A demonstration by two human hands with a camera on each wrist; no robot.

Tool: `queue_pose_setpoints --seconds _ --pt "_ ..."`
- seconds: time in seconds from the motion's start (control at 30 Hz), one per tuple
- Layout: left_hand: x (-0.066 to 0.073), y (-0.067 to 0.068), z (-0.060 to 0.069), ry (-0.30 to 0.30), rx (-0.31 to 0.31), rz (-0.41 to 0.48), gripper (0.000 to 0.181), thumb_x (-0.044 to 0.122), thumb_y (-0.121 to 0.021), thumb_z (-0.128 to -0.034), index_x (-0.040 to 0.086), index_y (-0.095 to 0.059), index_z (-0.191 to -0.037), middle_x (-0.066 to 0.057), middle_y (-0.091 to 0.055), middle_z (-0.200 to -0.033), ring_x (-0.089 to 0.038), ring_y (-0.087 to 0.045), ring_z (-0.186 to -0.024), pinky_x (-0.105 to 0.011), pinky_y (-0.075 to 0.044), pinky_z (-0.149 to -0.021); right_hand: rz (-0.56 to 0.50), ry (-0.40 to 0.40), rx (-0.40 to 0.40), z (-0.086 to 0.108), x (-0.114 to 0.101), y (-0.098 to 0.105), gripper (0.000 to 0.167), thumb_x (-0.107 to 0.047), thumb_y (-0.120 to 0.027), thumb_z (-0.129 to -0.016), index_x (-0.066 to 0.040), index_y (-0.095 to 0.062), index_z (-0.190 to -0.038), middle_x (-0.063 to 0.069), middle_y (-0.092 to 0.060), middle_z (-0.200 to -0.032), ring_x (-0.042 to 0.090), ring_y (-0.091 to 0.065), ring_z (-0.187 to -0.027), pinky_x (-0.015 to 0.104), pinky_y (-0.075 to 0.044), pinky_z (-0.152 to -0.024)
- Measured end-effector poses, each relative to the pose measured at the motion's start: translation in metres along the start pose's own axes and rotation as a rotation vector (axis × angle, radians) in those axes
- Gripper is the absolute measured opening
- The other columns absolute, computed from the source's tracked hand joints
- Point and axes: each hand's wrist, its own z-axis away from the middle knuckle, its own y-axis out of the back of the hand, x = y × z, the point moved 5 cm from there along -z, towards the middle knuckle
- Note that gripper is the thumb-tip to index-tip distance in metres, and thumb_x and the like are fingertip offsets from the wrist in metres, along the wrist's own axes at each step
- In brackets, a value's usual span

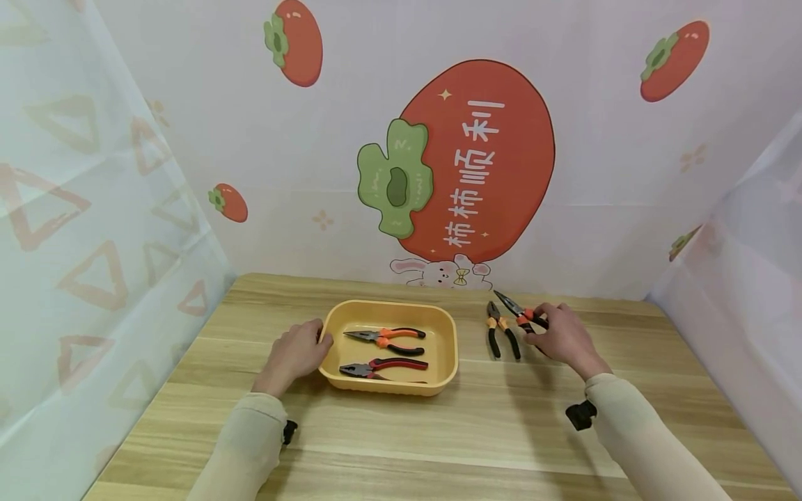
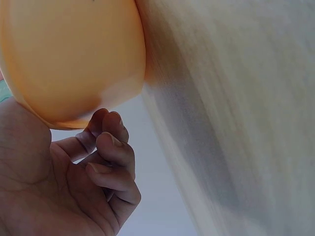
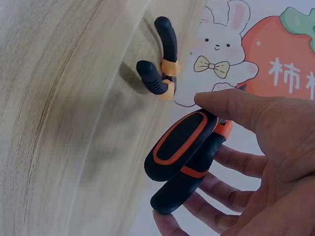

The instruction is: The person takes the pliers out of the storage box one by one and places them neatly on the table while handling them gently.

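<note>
Pliers (image 3: 179,141) are grasped by their handles in my right hand (image 1: 564,337), near a second pair (image 1: 494,314) on the table (image 1: 438,445); my left hand (image 1: 297,355) grips the yellow tray (image 1: 388,387) at its rim.

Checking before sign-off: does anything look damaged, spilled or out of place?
Nothing stands out, no spill or damage: orange pliers and red pliers lie in the yellow tray, another pair lies on the table, and the right hand holds a fourth.

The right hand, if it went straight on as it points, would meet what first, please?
The right hand would probably first meet the black and orange metal pliers lying on the wood-grain table; depth is unclear, so it might pass above.
</note>
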Motion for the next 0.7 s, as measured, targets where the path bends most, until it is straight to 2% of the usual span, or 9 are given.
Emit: queue_pose_setpoints --seconds 0.3,0.53,0.7 --pt "0.0 0.0 0.0 0.002 -0.003 -0.002 0.021 0.026 -0.052 -0.1007 0.008 -0.059 -0.094 -0.004 -0.054 -0.07 -0.02 -0.051 -0.057 -0.035 -0.038 -0.051 0.007 -0.044 -0.028 -0.003 0.01 -0.001 0.056 -0.027 -0.075 -0.09 0.01 -0.055 -0.126 0.03 -0.056 -0.109 0.038 -0.054 -0.089 0.052 -0.046 -0.074" --pt "0.0 -0.001 0.0 0.003 0.002 0.003 0.021 0.027 -0.052 -0.1005 0.009 -0.058 -0.092 -0.004 -0.054 -0.07 -0.02 -0.051 -0.057 -0.035 -0.038 -0.051 -0.001 -0.08 -0.057 -0.006 0.019 -0.004 0.058 -0.028 -0.075 -0.09 0.012 -0.054 -0.126 0.029 -0.057 -0.11 0.039 -0.053 -0.092 0.052 -0.046 -0.075" --pt "0.0 -0.001 0.0 0.003 0.006 0.003 0.021 0.027 -0.052 -0.1006 0.009 -0.058 -0.092 -0.004 -0.053 -0.069 -0.02 -0.051 -0.056 -0.035 -0.038 -0.05 0.001 -0.1 -0.065 -0.008 0.023 -0.006 0.058 -0.03 -0.073 -0.091 0.012 -0.053 -0.125 0.026 -0.057 -0.104 0.035 -0.051 -0.086 0.046 -0.044 -0.07"
